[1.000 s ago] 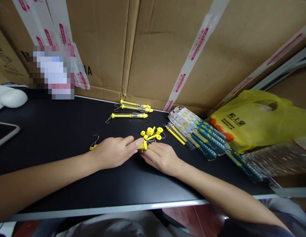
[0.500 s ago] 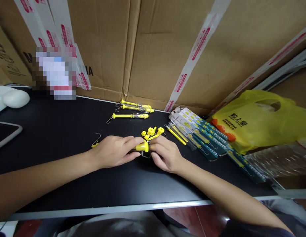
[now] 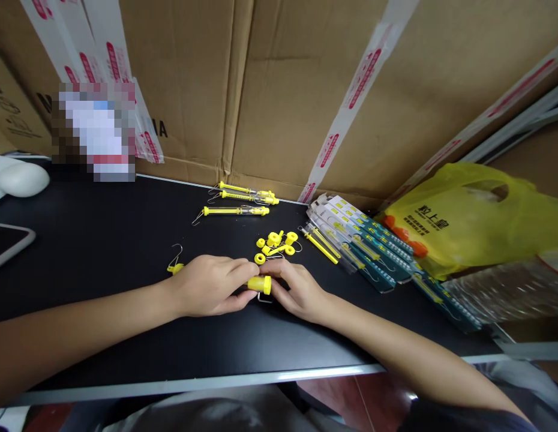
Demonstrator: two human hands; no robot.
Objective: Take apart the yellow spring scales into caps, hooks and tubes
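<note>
Head cam, only view there is. Both hands meet mid-table. Left hand (image 3: 207, 292) is curled, thumb + fingers pinched on the left end of a yellow cap (image 3: 260, 284). Right hand (image 3: 297, 291) is curled too, thumb and forefinger closed on the cap's right end. So both are gripping the same cap, held just above the black table (image 3: 103, 240), a bit nearer the front edge than the middle. A bent wire (image 3: 263, 298) pokes out under the cap; can't tell if it's attached.

Vs half a sec ago: the cap and both hands sit lower in frame, i.e. closer to the person. A sec ago the right hand lay flatter w/ fingers stretched out, now it's bunched up on the cap. A yellow ring (image 3: 260, 258) now shows in the gap between the hands and the parts pile (image 3: 278, 242).

Rest hasn't moved afaict: small hook piece (image 3: 174, 264) just beside the left wrist, three yellow tools (image 3: 236, 210) further back near the boxes (image 3: 297, 90), packs (image 3: 364, 246) fanned out right of the pile, yellow bag (image 3: 468, 222) behind them, clear plastic (image 3: 499, 291) on the far right. Phone (image 3: 9, 243) at the left edge, well apart from the hands.
</note>
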